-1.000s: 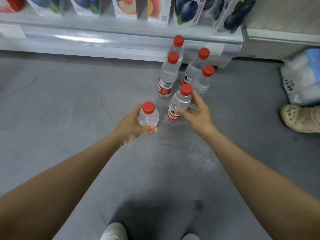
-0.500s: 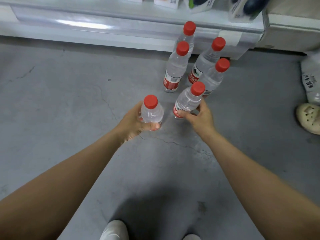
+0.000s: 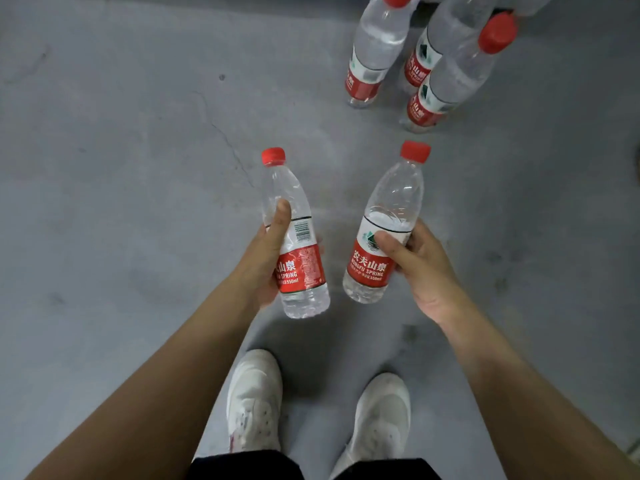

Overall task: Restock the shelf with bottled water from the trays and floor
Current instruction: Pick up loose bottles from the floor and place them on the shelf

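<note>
- Head view, looking straight down: the left hand (image 3: 266,268) grips the left-hand bottle (image 3: 299,244), a clear, red-capped water bottle. The thumb lies along the front, just above the barcode, and the fingers wrap round behind.
- The left-hand bottle is held in the air above the concrete floor (image 3: 121,185), cap pointing away from the person and tilted slightly to the left.
- The right hand (image 3: 422,271) grips the right-hand bottle (image 3: 386,230), the thumb pressed across the white upper part of its wrapper and the fingers curled behind.
- The right-hand bottle is the same kind, printed "NONGFU SPRING" and "550ml" on red. It too is off the floor, cap leaning away and to the right.
- The two held bottles are side by side, apart, their bases nearer each other than their caps.
- At the top right three more bottles stand on the floor in a tight cluster: the left standing bottle (image 3: 375,50), the rear standing bottle (image 3: 427,57) cut by the frame edge, and the nearest standing bottle (image 3: 453,77) just in front of it.
- The standing cluster is well apart from both hands.
- A thin crack (image 3: 225,140) runs across the floor left of the held bottles.
- Below the hands are two white sneakers, the left sneaker (image 3: 254,400) and the right sneaker (image 3: 381,410), with dark trouser hems (image 3: 249,465) at the bottom edge.
</note>
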{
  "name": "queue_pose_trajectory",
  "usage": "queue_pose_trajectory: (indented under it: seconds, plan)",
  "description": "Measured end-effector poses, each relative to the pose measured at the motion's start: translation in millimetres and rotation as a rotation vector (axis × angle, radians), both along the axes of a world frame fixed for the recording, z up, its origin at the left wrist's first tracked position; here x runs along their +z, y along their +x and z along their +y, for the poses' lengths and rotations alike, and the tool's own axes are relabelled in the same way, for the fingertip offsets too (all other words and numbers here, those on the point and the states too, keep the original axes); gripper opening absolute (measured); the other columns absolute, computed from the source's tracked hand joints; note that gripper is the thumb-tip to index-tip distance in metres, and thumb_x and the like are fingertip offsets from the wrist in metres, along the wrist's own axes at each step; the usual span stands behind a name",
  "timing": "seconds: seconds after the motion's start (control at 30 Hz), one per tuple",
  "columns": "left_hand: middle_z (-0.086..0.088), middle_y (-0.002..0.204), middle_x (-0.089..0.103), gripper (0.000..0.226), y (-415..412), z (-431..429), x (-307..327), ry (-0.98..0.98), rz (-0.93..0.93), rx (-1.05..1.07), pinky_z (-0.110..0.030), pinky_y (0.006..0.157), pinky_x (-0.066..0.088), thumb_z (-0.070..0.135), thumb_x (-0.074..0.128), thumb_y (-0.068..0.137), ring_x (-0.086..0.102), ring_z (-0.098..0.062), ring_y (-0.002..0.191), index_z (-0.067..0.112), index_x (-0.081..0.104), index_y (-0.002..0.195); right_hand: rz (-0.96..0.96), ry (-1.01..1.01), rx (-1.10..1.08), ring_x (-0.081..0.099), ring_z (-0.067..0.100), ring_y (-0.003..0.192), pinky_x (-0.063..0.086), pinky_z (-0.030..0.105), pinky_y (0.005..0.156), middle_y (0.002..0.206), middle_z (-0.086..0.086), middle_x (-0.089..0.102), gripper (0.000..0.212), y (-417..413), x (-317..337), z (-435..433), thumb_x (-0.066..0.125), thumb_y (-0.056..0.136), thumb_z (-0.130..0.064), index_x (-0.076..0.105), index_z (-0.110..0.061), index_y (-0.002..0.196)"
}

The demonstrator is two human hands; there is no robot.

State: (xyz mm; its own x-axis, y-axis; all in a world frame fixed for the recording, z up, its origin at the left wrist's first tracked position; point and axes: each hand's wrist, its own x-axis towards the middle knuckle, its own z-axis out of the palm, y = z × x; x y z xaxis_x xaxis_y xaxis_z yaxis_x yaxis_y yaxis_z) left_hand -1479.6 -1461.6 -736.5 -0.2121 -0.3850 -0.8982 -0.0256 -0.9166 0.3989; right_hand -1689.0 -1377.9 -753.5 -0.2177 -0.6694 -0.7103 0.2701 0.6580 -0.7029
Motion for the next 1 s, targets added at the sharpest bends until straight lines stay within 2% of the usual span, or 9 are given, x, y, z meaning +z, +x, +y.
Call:
queue_pose_trajectory:
  seconds: [0.13, 0.3, 0.4, 0.57, 0.73, 0.8, 0.87, 0.93, 1.0]
  plan:
    - [-0.02, 0.109, 0.072, 0.082, 16.6, 42.3, 38.7, 0.102, -0.012, 0.012, -0.041, 0.078, 0.061, 0.076, 0.047, 0.067, 0.072, -0.03, 0.09, 0.014, 0.06, 0.119, -0.069, 0.086, -0.101, 0.07, 0.024, 0.113, 0.057, 0.041, 0.092, 0.123, 0.007, 0.072, 0.073, 20.7, 30.2, 41.4, 0.086, 0.069, -0.033, 0.055, -0.014, 0.133]
    - [-0.016, 0.101, 0.073, 0.072, 30.6, 80.1, 114.3, 0.092, -0.067, 0.004, -0.038, 0.074, 0.062, 0.072, 0.046, 0.07, 0.073, -0.025, 0.085, 0.018, 0.059, 0.116, -0.077, 0.148, -0.1, 0.073, 0.018, 0.104, 0.058, 0.032, 0.079, 0.113, 0.001, 0.076, 0.055, 44.0, 100.6, 67.1, 0.081, 0.077, -0.033, 0.059, -0.02, 0.125]
    - [-0.008, 0.095, 0.073, 0.062, 35.1, 87.3, 167.3, 0.06, -0.087, 0.053, -0.036, 0.073, 0.062, 0.066, 0.05, 0.075, 0.073, -0.02, 0.081, 0.021, 0.056, 0.117, -0.08, 0.148, -0.067, 0.075, 0.018, 0.096, 0.058, 0.029, 0.074, 0.111, 0.004, 0.076, 0.051, 53.9, 157.0, 67.7, 0.078, 0.078, -0.036, 0.063, -0.018, 0.124]
    - [-0.012, 0.118, 0.069, 0.077, 35.2, 72.0, 278.5, 0.026, -0.028, 0.095, -0.046, 0.091, 0.057, 0.059, 0.061, 0.074, 0.072, -0.026, 0.099, 0.017, 0.045, 0.136, -0.103, 0.135, -0.018, 0.075, 0.02, 0.092, 0.062, 0.033, 0.076, 0.107, 0.006, 0.077, 0.044, 55.7, 276.2, 46.1, 0.07, 0.077, -0.046, 0.069, -0.023, 0.116]
    - [-0.011, 0.102, 0.07, 0.059, 17.9, 30.5, 414.3, -0.067, 0.124, 0.195, -0.038, 0.074, 0.06, 0.03, 0.065, 0.087, 0.072, -0.023, 0.081, 0.008, 0.043, 0.137, -0.099, 0.058, -0.011, 0.073, 0.028, 0.096, 0.059, 0.049, 0.09, 0.11, 0.013, 0.075, 0.054, 37.2, 409.9, 2.0, 0.074, 0.077, -0.051, 0.067, -0.018, 0.12]
    - [-0.013, 0.104, 0.07, 0.063, 12.4, 11.5, 475.6, -0.146, 0.205, 0.202, -0.039, 0.074, 0.06, 0.022, 0.065, 0.083, 0.071, -0.025, 0.083, 0.006, 0.043, 0.14, -0.087, -0.007, -0.019, 0.073, 0.029, 0.094, 0.059, 0.048, 0.089, 0.111, 0.016, 0.074, 0.06, 27.6, 470.1, -18.3, 0.075, 0.078, -0.053, 0.066, -0.014, 0.123]
    - [-0.015, 0.11, 0.069, 0.061, 7.9, -5.7, 540.9, -0.247, 0.274, 0.178, -0.043, 0.084, 0.058, 0.018, 0.064, 0.083, 0.069, -0.028, 0.091, 0.006, 0.045, 0.14, -0.108, -0.08, -0.05, 0.073, 0.026, 0.085, 0.061, 0.042, 0.079, 0.108, 0.016, 0.073, 0.06, 18.5, 534.5, -37.6, 0.069, 0.082, -0.048, 0.062, -0.009, 0.127]
    - [-0.012, 0.107, 0.072, 0.05, 3.4, -19.7, 607.9, -0.364, 0.323, 0.177, -0.043, 0.085, 0.058, 0.018, 0.061, 0.088, 0.071, -0.026, 0.092, 0.006, 0.05, 0.135, -0.16, -0.168, -0.082, 0.072, 0.026, 0.079, 0.061, 0.039, 0.072, 0.104, 0.018, 0.073, 0.062, 9.8, 598.9, -53.8, 0.065, 0.084, -0.044, 0.059, -0.004, 0.131]
    - [-0.01, 0.102, 0.075, 0.047, -0.7, -29.7, 670.6, -0.46, 0.366, 0.195, -0.039, 0.077, 0.061, 0.023, 0.06, 0.086, 0.073, -0.023, 0.087, 0.006, 0.054, 0.129, -0.186, -0.241, -0.087, 0.072, 0.037, 0.09, 0.06, 0.05, 0.081, 0.111, 0.023, 0.072, 0.075, 4.8, 660.0, -66.7, 0.077, 0.077, -0.05, 0.059, -0.003, 0.132]
